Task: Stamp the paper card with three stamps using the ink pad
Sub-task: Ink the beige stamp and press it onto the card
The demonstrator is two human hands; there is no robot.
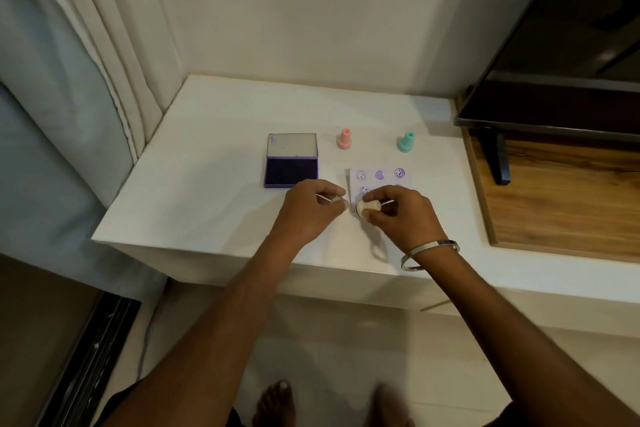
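Observation:
A small white paper card (379, 180) lies on the white table (214, 204) and bears several purple prints. My right hand (398, 215) grips a cream stamp (367, 207), tilted, at the card's near left corner. My left hand (311, 204) rests just left of the card with its fingers curled; whether it pins the card's edge I cannot tell. The purple ink pad (291, 173) lies open behind my left hand. A pink stamp (344, 139) and a teal stamp (406, 141) stand upright behind the card.
A dark TV screen (554, 80) on a stand (500, 159) sits on a wooden board (554, 204) to the right. A curtain (86, 62) hangs at the left, a wall is behind. The table's near edge runs just under my wrists.

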